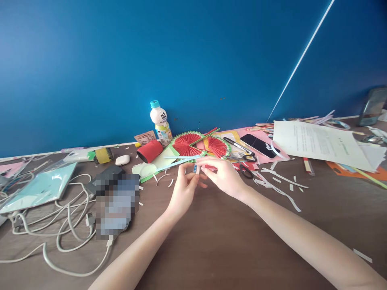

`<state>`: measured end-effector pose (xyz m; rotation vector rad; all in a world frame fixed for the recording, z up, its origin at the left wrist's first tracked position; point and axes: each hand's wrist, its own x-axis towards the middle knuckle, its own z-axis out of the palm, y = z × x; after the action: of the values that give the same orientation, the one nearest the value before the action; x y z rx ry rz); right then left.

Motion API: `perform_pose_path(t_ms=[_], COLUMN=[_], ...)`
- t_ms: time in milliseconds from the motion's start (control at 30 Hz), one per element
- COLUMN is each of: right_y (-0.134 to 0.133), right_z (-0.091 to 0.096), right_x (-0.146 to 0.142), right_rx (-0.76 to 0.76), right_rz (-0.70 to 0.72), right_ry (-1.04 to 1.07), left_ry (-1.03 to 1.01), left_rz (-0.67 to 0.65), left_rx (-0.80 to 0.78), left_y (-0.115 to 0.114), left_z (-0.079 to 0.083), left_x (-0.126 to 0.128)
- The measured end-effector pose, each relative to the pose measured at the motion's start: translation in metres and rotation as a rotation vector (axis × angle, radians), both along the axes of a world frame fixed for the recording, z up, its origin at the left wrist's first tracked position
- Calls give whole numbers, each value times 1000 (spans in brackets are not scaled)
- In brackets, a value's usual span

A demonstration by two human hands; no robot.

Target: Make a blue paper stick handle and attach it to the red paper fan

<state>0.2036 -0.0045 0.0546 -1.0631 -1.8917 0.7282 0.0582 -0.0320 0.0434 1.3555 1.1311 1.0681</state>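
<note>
My left hand and my right hand meet above the middle of the table. Between their fingertips is a small white-and-blue strip, too small to make out fully. The left thumb and fingers pinch it from below, while the right thumb and fingers close on its upper end. Just behind the hands lie two pleated paper fans, red with green rims: a larger fan and a smaller fan. Pale blue paper strips stretch leftward from the hands.
Scissors, a marker, a phone and paper scraps lie on the right, with printed sheets beyond. A bottle and a red roll stand near the blue wall. Tangled cables cover the left.
</note>
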Motion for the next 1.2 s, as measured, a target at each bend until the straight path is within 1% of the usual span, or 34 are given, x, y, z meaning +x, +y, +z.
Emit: perform_pose_path(t_ms=[100, 200, 333, 400, 433, 500, 567, 633, 733, 767, 800, 900, 1000, 1200], right_y=[-1, -3, -5, -2, 1, 11, 25, 39, 57, 61, 64, 68, 68, 65], right_z=[2, 4, 11, 16, 19, 23, 23, 16, -1, -6, -11, -20, -19, -10], right_x=[0, -1, 1, 9, 15, 34, 59, 86, 118, 125, 129, 133, 131, 134], right_rx=[67, 103, 110, 84, 45, -24, -54, -93, -258, -335, -368, -404, -397, -401], right_rz=[25, 25, 31, -2, -37, -105, -226, -347, -430, -423, -405, -331, -288, -253], right_ry=[3, 14, -3, -34, -65, -205, -355, -522, -722, -756, -765, -764, -764, -763], left_ry=[42, 95, 125, 129, 130, 128, 112, 82, 10, -7, -16, -2, 12, 58], left_rz=[-44, -82, -104, -98, -88, -68, -57, -53, -72, -75, -70, -20, 4, 32], left_rx=[-14, -30, -52, -69, -79, -104, -132, -164, -210, -216, -216, -188, -175, -147], left_y=[-1, -2, -3, -3, -3, -3, -2, 0, 2, 3, 3, 3, 3, 5], left_z=[4, 7, 10, 13, 14, 18, 22, 26, 28, 28, 28, 27, 27, 26], left_x=[-2, -3, -6, -7, -8, -10, -13, -16, -20, -22, -23, -26, -27, -29])
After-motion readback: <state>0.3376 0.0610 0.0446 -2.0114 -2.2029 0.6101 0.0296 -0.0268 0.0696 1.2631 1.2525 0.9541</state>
